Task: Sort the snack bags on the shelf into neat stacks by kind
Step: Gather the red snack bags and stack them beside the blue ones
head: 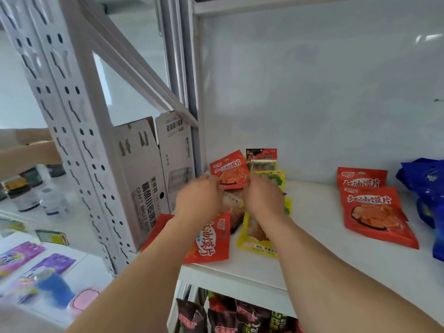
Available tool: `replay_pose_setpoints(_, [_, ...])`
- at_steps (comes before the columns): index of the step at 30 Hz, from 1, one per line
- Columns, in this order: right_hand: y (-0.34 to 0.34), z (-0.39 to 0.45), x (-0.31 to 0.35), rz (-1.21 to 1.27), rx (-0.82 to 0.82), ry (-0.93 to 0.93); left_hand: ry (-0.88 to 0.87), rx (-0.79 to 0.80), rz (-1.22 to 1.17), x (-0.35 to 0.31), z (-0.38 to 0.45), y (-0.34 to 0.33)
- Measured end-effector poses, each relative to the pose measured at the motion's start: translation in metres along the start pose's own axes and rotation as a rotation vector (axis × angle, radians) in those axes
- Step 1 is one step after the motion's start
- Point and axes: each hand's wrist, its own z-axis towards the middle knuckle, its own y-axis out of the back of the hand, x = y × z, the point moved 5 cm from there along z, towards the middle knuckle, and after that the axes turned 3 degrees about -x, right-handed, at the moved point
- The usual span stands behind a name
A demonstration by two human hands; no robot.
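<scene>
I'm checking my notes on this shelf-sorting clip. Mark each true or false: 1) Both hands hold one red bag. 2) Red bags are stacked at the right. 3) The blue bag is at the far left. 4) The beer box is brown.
1) True: left hand and right hand pinch the red bag.
2) True: the red stack.
3) False: the blue bag is far right.
4) False: the beer box is white.

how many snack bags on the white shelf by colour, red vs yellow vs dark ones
Red bags: 4, one held up by both hands, one at the front left, two stacked at right
Yellow bags: 2
Dark-topped bag: 1
Total: 7 that can be told apart; the hands hide part of the pile.
</scene>
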Motion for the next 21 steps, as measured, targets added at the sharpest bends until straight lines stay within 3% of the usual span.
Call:
replay_pose_setpoints(9, [-0.03, 0.069, -0.008, 0.151, 0.057, -0.121, 0.071, 0.054, -0.027, 0.014, 0.042, -0.021])
replay_pose_setpoints(15, [-0.067, 0.115, -0.011, 0.075, 0.133, -0.204, 0.128, 0.097, 0.089, 0.02, 0.069, -0.039])
replay_pose_setpoints(21, [-0.1, 0.13, -0.015, -0.003, 0.178, -0.212, 0.167, 0.181, 0.013, 0.024, 0.084, -0.067])
